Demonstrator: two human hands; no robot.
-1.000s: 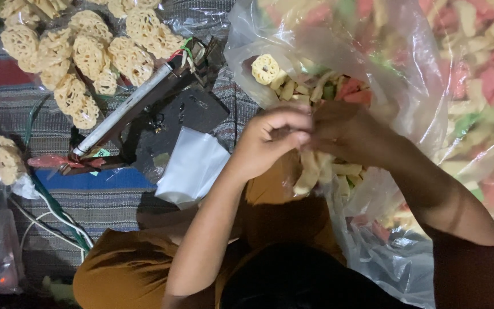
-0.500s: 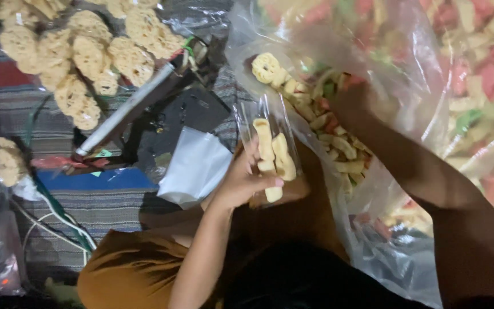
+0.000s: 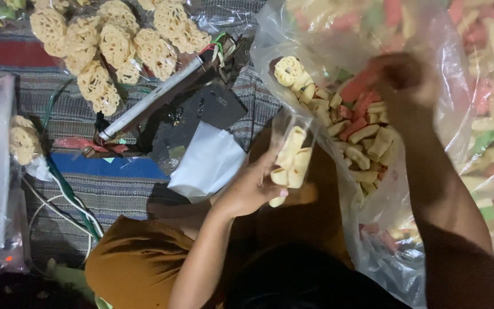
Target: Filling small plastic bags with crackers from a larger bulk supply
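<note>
Crackers [image 3: 367,134], pale sticks mixed with red ones, fill the big bag [image 3: 430,34], and everything else is best placed from that bag. Just left of its mouth, touching the plastic, the left hand [image 3: 253,189] grips a small pouch [image 3: 294,154] held upright and open at the top, with a few pale sticks already standing inside. The right hand [image 3: 401,74] is deep inside the big bag, above the cracker heap, blurred behind the film; whether it is clenched on a handful or loose I cannot tell. Judging by this, the step in hand is the scoop: gathering more sticks to load into the pouch, which looks only partly filled. The next move likely calls for bringing a closed handful out through the bag mouth and lowering it into the narrow pouch opening, while the left hand keeps that opening wide and steady so pieces do not spill onto the lap. Farther left of the big bag lie a folded white sheet [image 3: 207,163], a dark flat device [image 3: 201,114] and a pale rod [image 3: 152,100], and well beyond them a pile of lacy round crackers [image 3: 115,43] on a striped mat [image 3: 104,189].
</note>
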